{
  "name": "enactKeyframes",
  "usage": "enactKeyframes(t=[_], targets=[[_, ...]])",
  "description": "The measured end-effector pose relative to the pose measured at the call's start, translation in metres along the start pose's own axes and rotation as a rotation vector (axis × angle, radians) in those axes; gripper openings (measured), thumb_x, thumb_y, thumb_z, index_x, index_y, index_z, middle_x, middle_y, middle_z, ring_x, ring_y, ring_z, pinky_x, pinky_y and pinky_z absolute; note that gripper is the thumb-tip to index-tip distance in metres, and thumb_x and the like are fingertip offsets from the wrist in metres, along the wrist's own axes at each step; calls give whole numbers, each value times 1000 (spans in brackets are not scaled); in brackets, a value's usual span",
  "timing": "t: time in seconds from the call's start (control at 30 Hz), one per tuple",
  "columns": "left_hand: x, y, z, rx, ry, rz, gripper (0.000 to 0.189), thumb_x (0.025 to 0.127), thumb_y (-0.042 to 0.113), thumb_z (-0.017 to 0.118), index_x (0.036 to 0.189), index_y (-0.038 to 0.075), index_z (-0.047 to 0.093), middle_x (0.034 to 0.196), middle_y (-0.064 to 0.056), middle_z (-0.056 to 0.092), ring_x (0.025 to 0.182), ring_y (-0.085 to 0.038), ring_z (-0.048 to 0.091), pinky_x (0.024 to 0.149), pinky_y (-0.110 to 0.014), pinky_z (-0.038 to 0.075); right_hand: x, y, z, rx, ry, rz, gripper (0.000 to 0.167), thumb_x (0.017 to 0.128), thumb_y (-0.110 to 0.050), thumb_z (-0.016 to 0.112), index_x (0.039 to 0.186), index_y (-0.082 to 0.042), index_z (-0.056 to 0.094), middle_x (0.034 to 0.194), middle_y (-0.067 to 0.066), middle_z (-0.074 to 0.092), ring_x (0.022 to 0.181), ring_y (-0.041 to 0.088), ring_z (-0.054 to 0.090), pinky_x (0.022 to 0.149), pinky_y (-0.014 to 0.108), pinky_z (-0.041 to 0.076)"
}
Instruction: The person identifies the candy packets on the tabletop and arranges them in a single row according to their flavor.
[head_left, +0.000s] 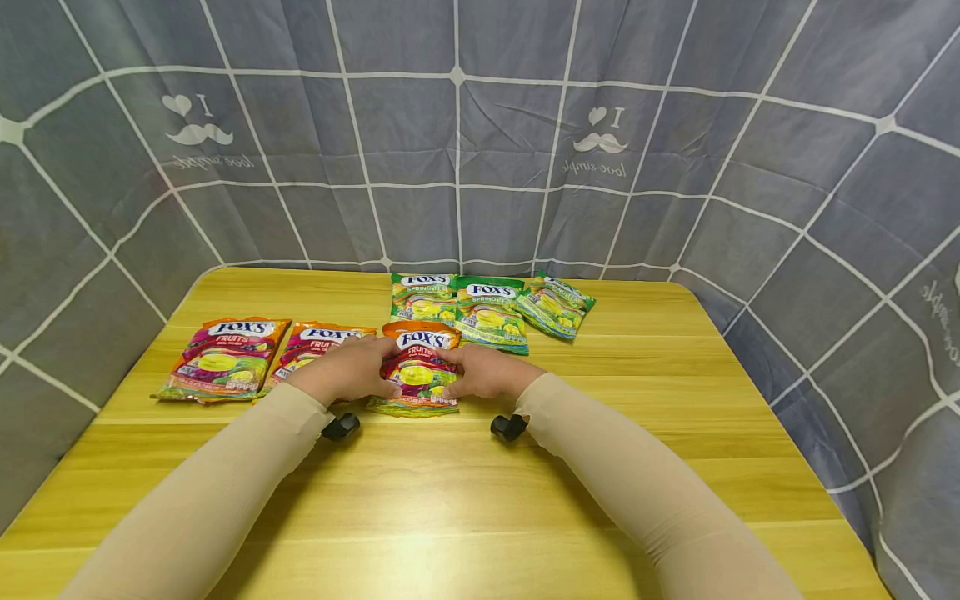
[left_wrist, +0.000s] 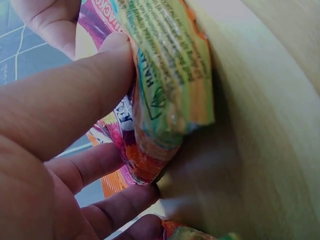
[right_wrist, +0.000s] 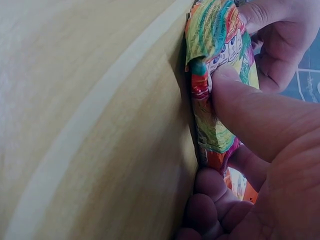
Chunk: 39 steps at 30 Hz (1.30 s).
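In the head view an orange-and-purple Fox's fruits candy bag [head_left: 422,372] is between my two hands at the middle of the table. My left hand [head_left: 351,368] grips its left side and my right hand [head_left: 487,372] its right side, thumbs on the printed front. The left wrist view shows the left thumb on the candy bag [left_wrist: 170,70] and fingers at its far edge. In the right wrist view the right thumb presses the candy bag [right_wrist: 215,120], with fingers curled beneath, close to the tabletop. A second fruits candy bag [head_left: 291,354] lies partly hidden behind my left hand.
Further left lies another fruits candy bag [head_left: 223,360]. Behind my hands lie green Spring Tea candy bags: one on the left [head_left: 423,298], one in the middle [head_left: 491,312] and a tilted one on the right [head_left: 557,307]. A grey checked cloth [head_left: 510,133] hangs beyond the wooden table [head_left: 420,517].
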<state>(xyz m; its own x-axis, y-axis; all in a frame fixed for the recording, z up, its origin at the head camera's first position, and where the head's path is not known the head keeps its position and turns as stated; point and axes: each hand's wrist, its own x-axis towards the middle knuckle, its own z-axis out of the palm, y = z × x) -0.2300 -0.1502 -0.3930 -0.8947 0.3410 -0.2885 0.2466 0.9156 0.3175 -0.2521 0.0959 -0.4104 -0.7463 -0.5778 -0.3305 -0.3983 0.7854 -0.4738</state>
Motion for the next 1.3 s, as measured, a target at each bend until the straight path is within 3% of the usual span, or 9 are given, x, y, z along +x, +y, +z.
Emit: enactKeyframes(t=[0.87, 1.1, 1.2, 1.3], targets=[[-1, 1, -3, -9, -11, -6, 73, 89, 46, 83, 147, 10, 57, 150, -19, 57, 134, -43, 51, 115, -64, 42, -1, -2, 0, 41, -19, 22, 82, 98, -35, 74, 167, -27, 30, 169, 16, 37, 155, 33, 38, 130, 48, 29], [3, 2, -7, 9, -34, 8, 70, 87, 44, 85, 142, 9, 59, 138, -17, 63, 118, -37, 57, 100, -56, 51, -1, -3, 0, 38, -14, 23, 83, 99, -36, 74, 168, -26, 29, 168, 15, 39, 155, 33, 39, 129, 48, 30], [5, 3, -11, 26, -49, 15, 67, 85, 43, 87, 137, 8, 62, 126, -15, 66, 107, -31, 59, 91, -49, 53, -1, 1, -1, 68, -4, -6, 82, 99, -35, 74, 168, -22, 31, 159, 14, 51, 146, 29, 49, 124, 45, 38], [5, 7, -18, 60, -52, 19, 59, 84, 44, 88, 127, 9, 68, 117, -13, 64, 102, -30, 57, 83, -44, 53, -4, 9, -5, 111, 20, -29, 79, 101, -34, 73, 167, -18, 33, 129, 11, 67, 112, 23, 63, 100, 38, 52]])
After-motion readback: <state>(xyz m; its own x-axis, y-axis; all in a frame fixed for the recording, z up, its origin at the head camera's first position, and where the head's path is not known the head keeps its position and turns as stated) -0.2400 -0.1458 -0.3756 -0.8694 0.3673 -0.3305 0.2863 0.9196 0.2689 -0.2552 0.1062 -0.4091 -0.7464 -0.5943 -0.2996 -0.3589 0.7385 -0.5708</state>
